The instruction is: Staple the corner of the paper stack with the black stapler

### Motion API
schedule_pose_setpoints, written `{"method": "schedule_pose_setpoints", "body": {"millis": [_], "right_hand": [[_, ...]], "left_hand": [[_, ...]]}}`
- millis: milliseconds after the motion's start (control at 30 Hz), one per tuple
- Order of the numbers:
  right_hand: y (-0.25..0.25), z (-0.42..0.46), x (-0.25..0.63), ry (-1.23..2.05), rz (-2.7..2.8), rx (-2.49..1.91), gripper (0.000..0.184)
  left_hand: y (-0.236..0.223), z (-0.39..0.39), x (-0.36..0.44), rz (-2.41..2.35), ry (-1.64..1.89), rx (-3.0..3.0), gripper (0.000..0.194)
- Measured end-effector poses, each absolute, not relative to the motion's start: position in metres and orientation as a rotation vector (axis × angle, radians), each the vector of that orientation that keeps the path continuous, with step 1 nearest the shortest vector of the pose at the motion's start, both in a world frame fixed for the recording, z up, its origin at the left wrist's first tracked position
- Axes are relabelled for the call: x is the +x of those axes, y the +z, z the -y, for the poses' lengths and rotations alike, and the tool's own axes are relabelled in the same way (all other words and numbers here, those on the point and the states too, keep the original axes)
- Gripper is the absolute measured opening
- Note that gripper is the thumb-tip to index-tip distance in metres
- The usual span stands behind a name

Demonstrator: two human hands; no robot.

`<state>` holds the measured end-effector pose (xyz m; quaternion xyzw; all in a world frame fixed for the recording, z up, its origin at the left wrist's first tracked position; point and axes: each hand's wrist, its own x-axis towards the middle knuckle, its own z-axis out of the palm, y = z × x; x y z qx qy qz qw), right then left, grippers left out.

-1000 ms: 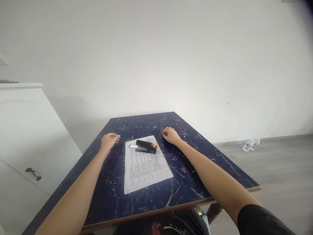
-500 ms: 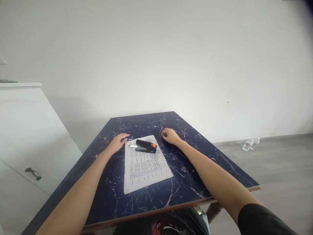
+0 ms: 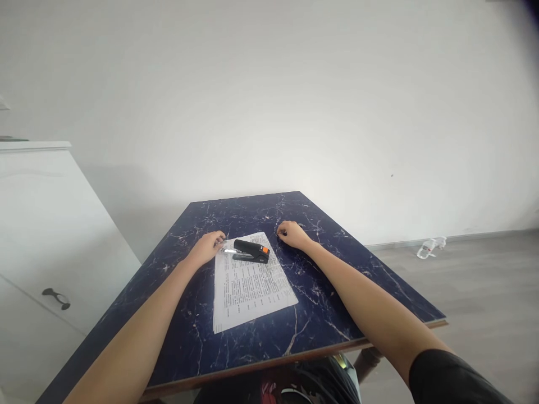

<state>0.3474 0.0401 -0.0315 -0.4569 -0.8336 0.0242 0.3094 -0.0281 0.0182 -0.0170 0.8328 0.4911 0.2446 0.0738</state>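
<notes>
A black stapler (image 3: pixel 252 251) with an orange patch lies across the upper part of a printed paper stack (image 3: pixel 248 303). Its silver metal end points left, toward my left hand (image 3: pixel 207 247). That hand is at the paper's top left corner, with its fingers curled close to the stapler's silver end; whatever they pinch is too small to make out. My right hand (image 3: pixel 293 234) rests on the table right of the paper, fingers curled in with nothing seen in them. It is apart from both paper and stapler.
The dark blue marble-patterned table (image 3: pixel 320 314) has its far edge near a pale wall (image 3: pixel 295 112). A white cabinet (image 3: pixel 50 224) with a dark handle (image 3: pixel 56 298) stands at the left. On the floor at right lies a crumpled clear plastic item (image 3: pixel 430 247).
My left hand has moved right to the paper's corner; its fingers pinched a small pale thing, then stretched out, and are now curled. Stapler, paper and right hand stay nearly in place.
</notes>
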Motion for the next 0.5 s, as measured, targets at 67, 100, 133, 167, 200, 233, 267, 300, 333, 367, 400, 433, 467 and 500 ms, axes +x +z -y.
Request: {"method": "schedule_pose_setpoints", "body": {"millis": [67, 100, 133, 167, 200, 233, 267, 300, 333, 367, 400, 433, 467, 500], "right_hand": [[-0.031, -0.040, 0.347, 0.065, 2.204, -1.211, 0.017], [-0.031, -0.039, 0.347, 0.065, 2.205, -1.213, 0.017], [-0.031, -0.039, 0.347, 0.065, 2.205, -1.215, 0.017], [-0.031, -0.039, 0.346, 0.066, 2.204, -1.218, 0.017], [-0.031, -0.039, 0.346, 0.067, 2.205, -1.219, 0.016], [-0.031, -0.039, 0.346, 0.069, 2.205, -1.221, 0.016], [-0.031, -0.039, 0.346, 0.071, 2.207, -1.221, 0.016], [-0.032, -0.040, 0.347, 0.075, 2.209, -1.221, 0.016], [-0.032, -0.041, 0.347, 0.079, 2.211, -1.220, 0.016], [-0.032, -0.041, 0.348, 0.086, 2.211, -1.220, 0.016], [-0.033, -0.042, 0.349, 0.094, 2.210, -1.220, 0.016], [-0.033, -0.043, 0.350, 0.103, 2.207, -1.221, 0.016], [-0.033, -0.044, 0.350, 0.113, 2.202, -1.222, 0.016], [-0.033, -0.044, 0.351, 0.120, 2.197, -1.223, 0.016]], "left_hand": [[-0.017, -0.017, -0.027, -1.478, 0.700, 2.530, 0.032], [-0.017, -0.017, -0.026, -1.481, 0.681, 2.547, 0.033], [-0.017, -0.016, -0.026, -1.480, 0.665, 2.563, 0.033], [-0.016, -0.016, -0.025, -1.476, 0.654, 2.573, 0.032], [-0.015, -0.015, -0.024, -1.473, 0.651, 2.578, 0.029], [-0.014, -0.014, -0.023, -1.470, 0.659, 2.579, 0.026], [-0.012, -0.013, -0.022, -1.466, 0.674, 2.578, 0.024], [-0.009, -0.012, -0.020, -1.463, 0.696, 2.572, 0.022], [-0.006, -0.010, -0.019, -1.458, 0.727, 2.559, 0.021], [-0.003, -0.008, -0.018, -1.450, 0.765, 2.540, 0.022], [0.001, -0.006, -0.018, -1.433, 0.798, 2.519, 0.023], [0.005, -0.004, -0.017, -1.406, 0.819, 2.495, 0.024], [0.009, -0.001, -0.017, -1.371, 0.821, 2.469, 0.025], [0.012, 0.002, -0.017, -1.330, 0.800, 2.449, 0.027]]}}
